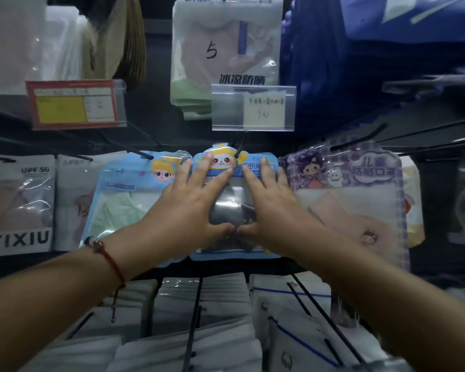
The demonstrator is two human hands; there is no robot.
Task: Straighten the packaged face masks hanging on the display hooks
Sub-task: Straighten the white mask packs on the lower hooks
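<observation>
A blue mask packet with a cartoon panda face (227, 200) hangs on a black hook (240, 147) in the middle row. My left hand (191, 202) lies flat on its left half, fingers spread and straight. My right hand (271, 205) lies flat on its right half the same way. The two thumbs meet low on the packet. To the left hangs a light blue packet with a blonde cartoon girl (126, 194), partly under my left hand. On the right, a purple checked packet (355, 200) hangs from its own hook.
A white UPF100+ packet marked 5 (226, 49) hangs above, with a clear price tag holder (253, 108) below it. A red and yellow price label (75, 103) sits upper left. White UPF 50 packets (19, 200) hang far left. Rows of white packets on hooks (199, 318) fill the lower shelf.
</observation>
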